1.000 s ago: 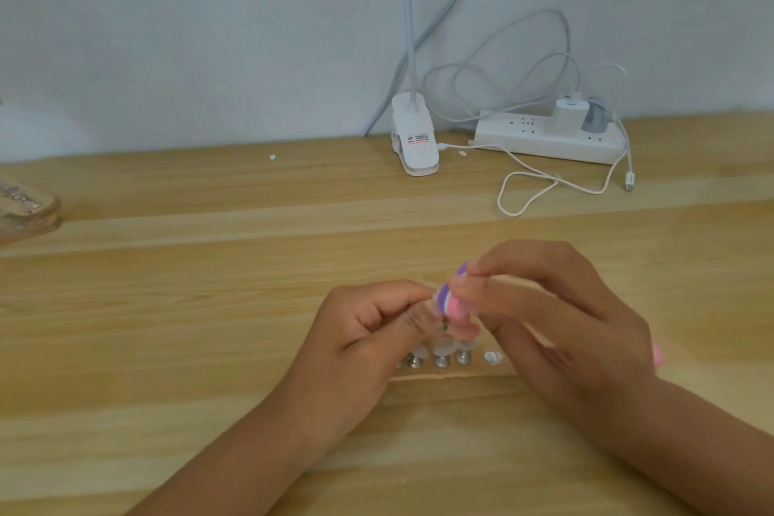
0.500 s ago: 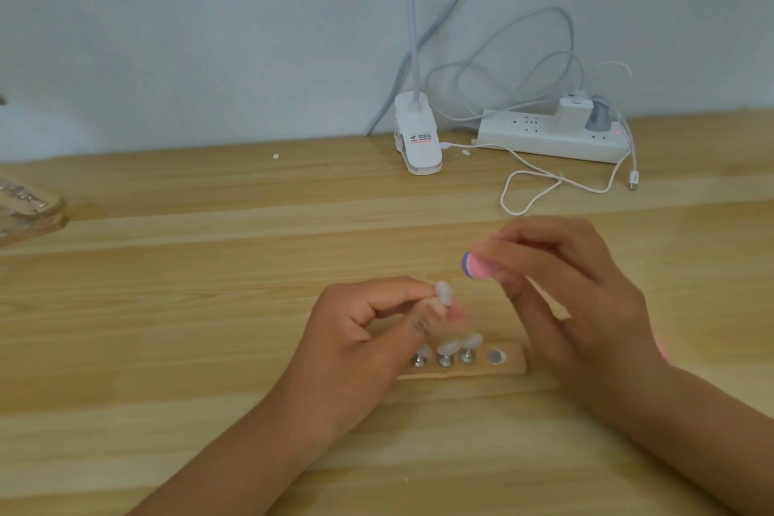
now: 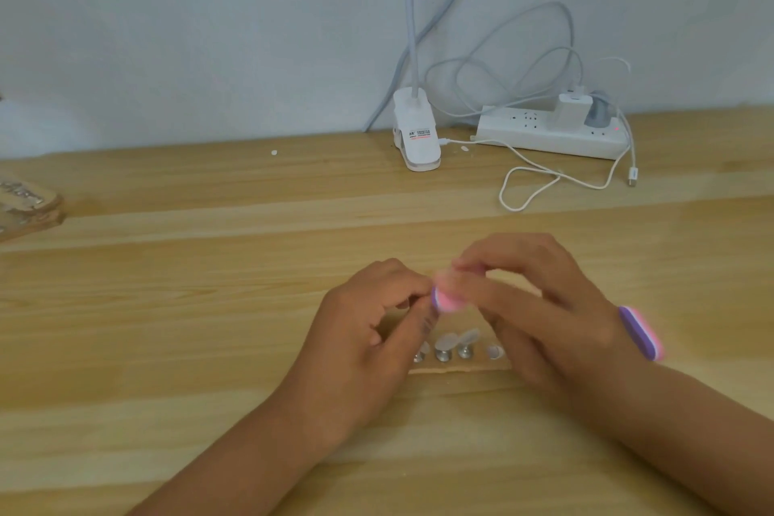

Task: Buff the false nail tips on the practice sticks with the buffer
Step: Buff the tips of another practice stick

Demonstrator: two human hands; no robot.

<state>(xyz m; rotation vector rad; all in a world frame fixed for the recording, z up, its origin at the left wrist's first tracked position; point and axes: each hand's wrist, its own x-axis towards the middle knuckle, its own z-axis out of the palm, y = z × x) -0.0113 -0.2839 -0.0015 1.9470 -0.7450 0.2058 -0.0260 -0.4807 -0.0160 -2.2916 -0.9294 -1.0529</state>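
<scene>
My right hand [image 3: 544,306] grips a pink and purple buffer [image 3: 641,333]; one end sticks out past the hand's right side, the other end sits blurred against my left fingertips. My left hand [image 3: 368,331] pinches a practice stick whose nail tip is hidden behind the buffer's end. Below the hands a small wooden holder [image 3: 456,367] lies on the table with three metal sticks [image 3: 443,354] topped by clear nail tips [image 3: 454,338], plus an empty hole [image 3: 495,351].
A white clip lamp base [image 3: 416,136] and a white power strip [image 3: 544,135] with plugs and loose cables [image 3: 540,180] sit at the back of the wooden table [image 3: 167,306]. A wooden object [image 3: 25,203] lies at the left edge.
The buffer, lifted away from the nail tip half a second ago, has come back down and left onto my left fingertips. The buffer's far end now shows beside my right hand.
</scene>
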